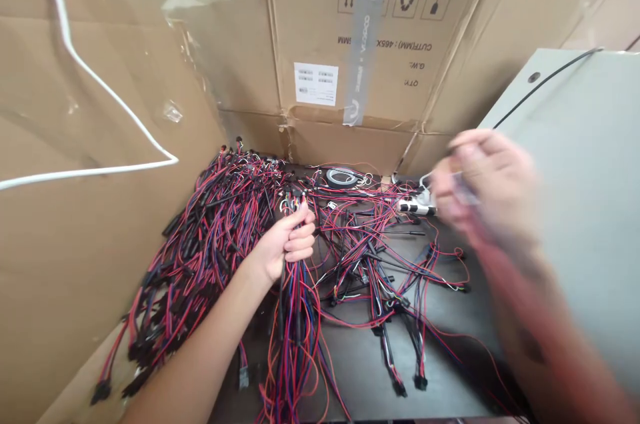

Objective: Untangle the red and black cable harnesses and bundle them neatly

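My left hand [290,244] is shut around a bundle of red, blue and black wires [295,331], which hang down from my fist to the dark tabletop [360,371]. To its left lies a large heap of red-and-black wire harnesses [210,244] with black connectors. My right hand [485,191] is blurred by motion above a looser tangle of harnesses [365,251]. Something pale may lie between its fingers, but the blur hides it. Nearest that hand is a white-and-black connector piece [415,208].
A roll of tape [343,177] lies at the back among the wires. Cardboard sheets [90,144] wall the left and back, with a white cable [100,91] lying on the left sheet. A pale grey panel [585,144] with a black cable stands at the right.
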The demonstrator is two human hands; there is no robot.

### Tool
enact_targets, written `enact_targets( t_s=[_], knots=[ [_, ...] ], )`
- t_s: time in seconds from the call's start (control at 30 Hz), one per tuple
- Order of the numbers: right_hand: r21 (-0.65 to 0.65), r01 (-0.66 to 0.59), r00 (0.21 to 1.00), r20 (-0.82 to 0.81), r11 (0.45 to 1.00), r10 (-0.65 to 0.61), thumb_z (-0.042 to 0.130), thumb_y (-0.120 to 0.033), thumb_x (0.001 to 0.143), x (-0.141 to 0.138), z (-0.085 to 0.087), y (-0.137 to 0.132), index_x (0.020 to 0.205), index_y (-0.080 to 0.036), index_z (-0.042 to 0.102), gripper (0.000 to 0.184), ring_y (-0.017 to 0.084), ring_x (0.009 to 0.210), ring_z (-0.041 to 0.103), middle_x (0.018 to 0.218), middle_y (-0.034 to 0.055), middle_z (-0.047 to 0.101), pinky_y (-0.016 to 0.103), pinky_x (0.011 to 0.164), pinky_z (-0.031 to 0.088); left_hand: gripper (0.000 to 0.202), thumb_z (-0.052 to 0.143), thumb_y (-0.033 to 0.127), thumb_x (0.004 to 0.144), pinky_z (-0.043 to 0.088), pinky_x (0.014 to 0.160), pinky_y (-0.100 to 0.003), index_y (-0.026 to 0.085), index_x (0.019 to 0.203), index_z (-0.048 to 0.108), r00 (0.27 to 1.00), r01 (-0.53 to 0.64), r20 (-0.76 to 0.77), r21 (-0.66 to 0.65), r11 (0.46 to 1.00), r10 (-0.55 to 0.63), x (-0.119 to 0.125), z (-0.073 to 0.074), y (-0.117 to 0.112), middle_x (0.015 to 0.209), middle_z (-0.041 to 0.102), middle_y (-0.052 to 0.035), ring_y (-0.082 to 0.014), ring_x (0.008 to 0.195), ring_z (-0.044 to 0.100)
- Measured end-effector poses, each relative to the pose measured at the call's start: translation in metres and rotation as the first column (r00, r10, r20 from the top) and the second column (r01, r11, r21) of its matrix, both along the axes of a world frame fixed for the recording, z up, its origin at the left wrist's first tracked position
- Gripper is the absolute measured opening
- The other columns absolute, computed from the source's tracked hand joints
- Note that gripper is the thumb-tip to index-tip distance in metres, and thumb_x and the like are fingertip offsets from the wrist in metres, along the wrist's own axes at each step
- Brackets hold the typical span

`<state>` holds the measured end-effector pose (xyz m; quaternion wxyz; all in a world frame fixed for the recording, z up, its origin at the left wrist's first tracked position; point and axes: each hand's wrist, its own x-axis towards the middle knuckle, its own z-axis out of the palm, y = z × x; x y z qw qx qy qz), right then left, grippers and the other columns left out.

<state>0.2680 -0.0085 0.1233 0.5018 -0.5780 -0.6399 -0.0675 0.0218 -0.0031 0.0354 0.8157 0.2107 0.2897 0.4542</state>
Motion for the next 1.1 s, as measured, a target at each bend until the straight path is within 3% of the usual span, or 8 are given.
enact_targets(
  t_s=[0.03, 0.1, 0.2, 0.4, 0.6, 0.83, 1.0, 1.1],
  knots=[
    [-0.072, -0.142, 0.99, -0.035, 0.987, 0.14, 0.046, -0.031, 0.095, -0.016, -0.012, 0.002, 0.09, -0.023, 0.052, 0.011, 0.008, 0.035, 0.051, 0.059, -0.0031, 0.059, 0.019, 0.03, 0.039, 0.032, 0.05, 0.033, 0.092, 0.016, 0.025, -0.011, 0.014, 0.067, 0.052, 1.0, 0.026, -0.014, 0.021, 0.999, -0.026, 0.004, -0.004, -0.002, 0.041, 0.026, 0.0105, -0.0007, 0.028, 0.015],
    [-0.284, -0.709, 0.692, -0.458, 0.645, 0.558, 0.048, -0.029, 0.091, -0.046, -0.035, 0.004, 0.089, -0.022, 0.046, 0.008, 0.009, 0.035, 0.054, 0.061, -0.0032, 0.059, 0.019, 0.029, 0.04, 0.031, 0.071, 0.036, 0.077, 0.018, 0.026, -0.01, 0.015, 0.066, 0.05, 0.997, 0.066, -0.054, 0.077, 0.995, -0.062, 0.013, -0.012, -0.006, 0.042, 0.028, 0.0116, 0.0002, 0.03, 0.015],
    [-0.223, -0.94, 0.323, -0.822, 0.258, 0.469, 0.054, -0.031, 0.085, -0.076, -0.06, 0.003, 0.084, -0.02, 0.043, 0.015, 0.011, 0.038, 0.058, 0.059, -0.004, 0.056, 0.022, 0.033, 0.047, 0.048, 0.081, 0.046, 0.06, 0.02, 0.028, -0.011, 0.017, 0.063, 0.044, 0.989, 0.076, -0.136, 0.158, 0.984, -0.055, 0.024, -0.019, -0.012, 0.044, 0.03, 0.0115, 0.0005, 0.033, 0.018],
    [-0.203, -0.888, 0.401, -0.78, 0.413, 0.48, 0.063, -0.029, 0.076, -0.068, -0.063, 0.017, 0.076, -0.018, 0.047, 0.02, 0.012, 0.052, 0.062, 0.066, -0.0026, 0.057, 0.027, 0.051, 0.053, 0.033, 0.079, 0.026, 0.061, 0.02, 0.033, -0.011, 0.017, 0.071, 0.048, 0.948, 0.197, -0.279, 0.136, 0.971, -0.153, 0.029, -0.012, -0.019, 0.047, 0.035, 0.0105, -0.0004, 0.037, 0.023],
    [-0.621, -0.525, 0.7, 0.074, 0.582, 0.71, 0.063, -0.022, 0.075, -0.034, -0.055, 0.029, 0.068, -0.018, 0.059, 0.009, 0.015, 0.069, 0.057, 0.075, 0.0036, 0.061, 0.031, 0.064, 0.045, 0.033, 0.06, 0.026, 0.071, 0.025, 0.031, -0.016, 0.017, 0.05, 0.036, 0.982, 0.106, -0.171, 0.131, 0.986, -0.083, 0.025, -0.009, -0.012, 0.041, 0.034, 0.007, -0.0032, 0.032, 0.028],
    [-0.855, -0.232, 0.54, 0.283, 0.463, 0.793, 0.069, -0.005, 0.059, -0.017, -0.068, 0.032, 0.046, -0.018, 0.042, 0.033, 0.008, 0.043, 0.036, 0.046, -0.005, 0.037, 0.025, 0.045, 0.025, 0.026, 0.061, 0.025, 0.079, 0.035, 0.035, -0.016, 0.016, 0.06, 0.045, 0.979, -0.023, -0.198, 0.163, 0.986, 0.056, 0.02, -0.004, -0.01, 0.049, 0.045, 0.0052, -0.0054, 0.036, 0.04],
    [-0.089, -0.446, 0.895, -0.055, 0.89, 0.443, 0.055, -0.022, 0.086, 0.005, -0.016, 0.035, 0.074, -0.02, 0.057, 0.012, 0.009, 0.044, 0.05, 0.059, -0.0031, 0.054, 0.024, 0.043, 0.037, 0.036, 0.063, 0.025, 0.082, 0.024, 0.029, -0.013, 0.017, 0.055, 0.04, 0.989, 0.05, -0.143, 0.166, 0.985, -0.026, 0.02, -0.006, -0.011, 0.044, 0.029, 0.0097, -0.0013, 0.031, 0.022],
    [0.438, -0.173, 0.887, -0.319, 0.882, 0.333, 0.057, -0.03, 0.087, 0.012, 0.003, 0.023, 0.079, -0.022, 0.058, 0.011, 0.01, 0.047, 0.054, 0.067, -0.0003, 0.059, 0.025, 0.04, 0.038, 0.041, 0.061, 0.025, 0.083, 0.024, 0.029, -0.014, 0.017, 0.051, 0.037, 0.99, 0.071, -0.134, 0.142, 0.987, -0.052, 0.019, -0.009, -0.01, 0.042, 0.027, 0.0091, -0.0017, 0.03, 0.024]
  ],
)
